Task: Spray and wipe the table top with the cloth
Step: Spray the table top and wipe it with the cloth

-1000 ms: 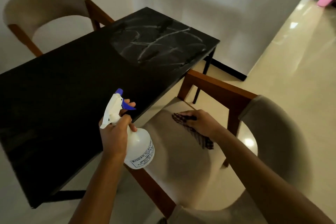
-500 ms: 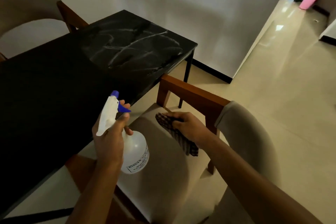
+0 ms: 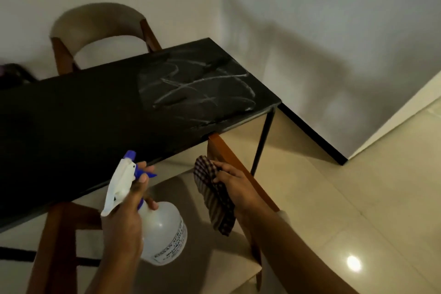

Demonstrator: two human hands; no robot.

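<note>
Black table top (image 3: 83, 114): one spray bottle (image 3: 164, 234), one cloth (image 3: 214, 200), two chairs (image 3: 100, 19).

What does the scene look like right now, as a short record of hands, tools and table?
Left hand: grips the spray bottle by its neck
Right hand: holds the checked cloth, hanging clear of the table top
Table: dark top, pale streaks at its far right end
Near chair: below both hands
Far chair: behind the table, by the wall

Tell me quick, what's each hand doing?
Left hand: grips the spray bottle.
Right hand: holds the checked cloth.
</note>
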